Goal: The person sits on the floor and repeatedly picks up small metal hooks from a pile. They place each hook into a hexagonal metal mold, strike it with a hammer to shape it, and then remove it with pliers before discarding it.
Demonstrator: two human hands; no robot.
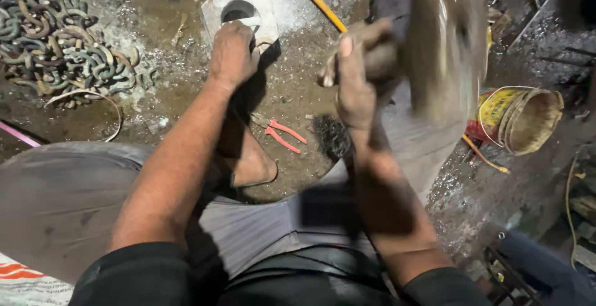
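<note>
A worker sits low over a gritty workshop floor (292,88), knees spread. The left hand (232,53) presses down at the edge of a pale metal block (245,4) with a round hole, its grip closed over something small there; what it pins is hidden under the fingers. The right hand (355,73) is raised beside it, grip clenched round the handle of a hammer (444,39) whose head is blurred in motion. The block lies on the floor just ahead of the worker, amid metal shavings. Red-handled pliers (282,135) lie between the knees, a heap of chain links (59,51) sits to the left, a yellow bucket (518,116) tipped over to the right. This looks like the striking step; the next blow calls for a true aim beside the steadying fingers.
</note>
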